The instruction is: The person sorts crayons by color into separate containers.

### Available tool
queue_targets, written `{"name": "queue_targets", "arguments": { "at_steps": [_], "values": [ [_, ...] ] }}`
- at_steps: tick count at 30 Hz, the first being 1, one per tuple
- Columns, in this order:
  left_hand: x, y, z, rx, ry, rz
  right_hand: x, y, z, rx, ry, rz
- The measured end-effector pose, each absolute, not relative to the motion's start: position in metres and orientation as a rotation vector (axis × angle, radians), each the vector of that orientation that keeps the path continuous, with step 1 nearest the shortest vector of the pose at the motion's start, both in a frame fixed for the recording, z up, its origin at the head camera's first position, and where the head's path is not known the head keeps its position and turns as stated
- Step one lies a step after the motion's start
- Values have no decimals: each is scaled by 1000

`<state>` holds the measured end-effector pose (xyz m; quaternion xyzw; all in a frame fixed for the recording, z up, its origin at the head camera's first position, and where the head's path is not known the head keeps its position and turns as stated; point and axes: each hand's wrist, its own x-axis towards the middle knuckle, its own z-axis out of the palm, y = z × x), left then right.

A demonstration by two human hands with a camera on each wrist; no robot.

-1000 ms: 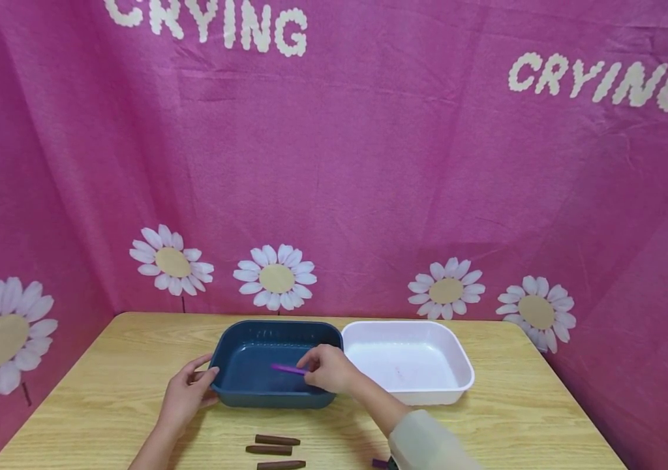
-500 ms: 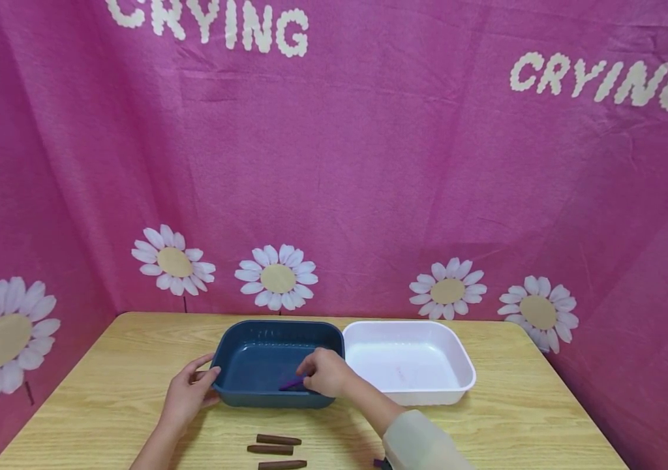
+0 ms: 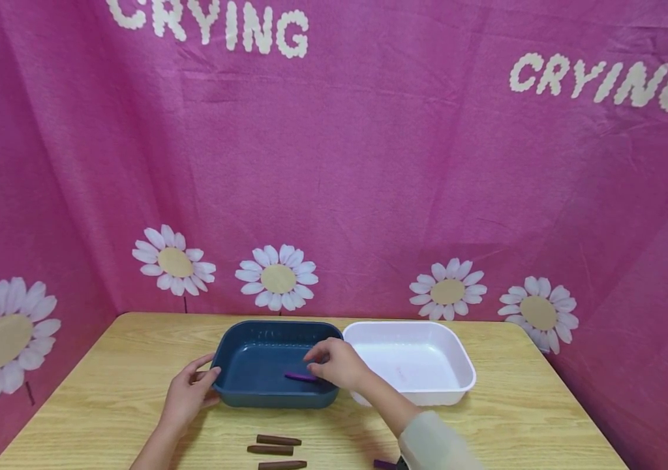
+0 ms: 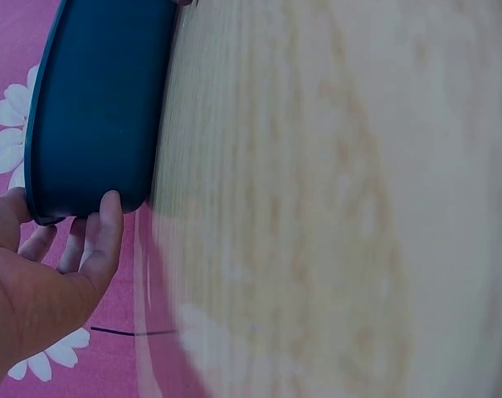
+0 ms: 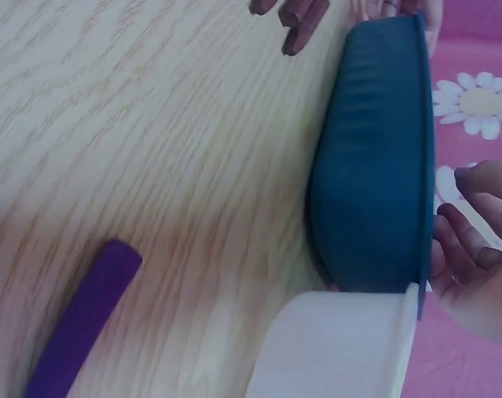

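Note:
A dark blue plastic tray (image 3: pixel 272 400) stands on the table. My left hand (image 3: pixel 186 393) holds its left end, thumb at the rim and fingertips against the outer wall, as the left wrist view shows. On the tray's floor lies a purple crayon (image 3: pixel 301 376). Just above that crayon, over the tray's right side, is my right hand (image 3: pixel 340 365). In the right wrist view the right hand's fingers (image 5: pixel 462 236) are bent loosely and spread apart, with nothing between them.
A white tray (image 3: pixel 428 397) stands against the blue tray's right side. Several brown crayons (image 3: pixel 271 450) lie on the table in front. Another purple crayon (image 5: pixel 85 319) lies near the right forearm. A pink cloth with daisies (image 3: pixel 334 196) hangs behind the table.
My right hand lowered the purple crayon into the blue tray and let it go, then drew slightly up and right. The left hand has stayed on the tray.

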<state>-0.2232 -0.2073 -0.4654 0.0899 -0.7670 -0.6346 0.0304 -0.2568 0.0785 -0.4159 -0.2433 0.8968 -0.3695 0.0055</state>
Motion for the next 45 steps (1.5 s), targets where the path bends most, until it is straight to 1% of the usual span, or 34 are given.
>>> {"name": "queue_targets", "arguments": {
  "at_steps": [10, 25, 33, 40, 45],
  "values": [
    [-223, -206, -462, 300, -2387, -1933, -241, 105, -402, -708, 2716, -1306],
    [-222, -207, -462, 322, -2379, -1944, -214, 151, -408, -721, 2689, -1266],
    [-221, -205, -462, 319, -2399, -1927, -192, 176, -417, -730, 2636, -1243],
    [-221, -205, -462, 318, -2405, -1919, -178, 193, -436, -795, 2591, -1245],
    [-222, -205, -462, 318, -2402, -1926, -170, 204, -447, -748, 2475, -1226]
  ]
}}
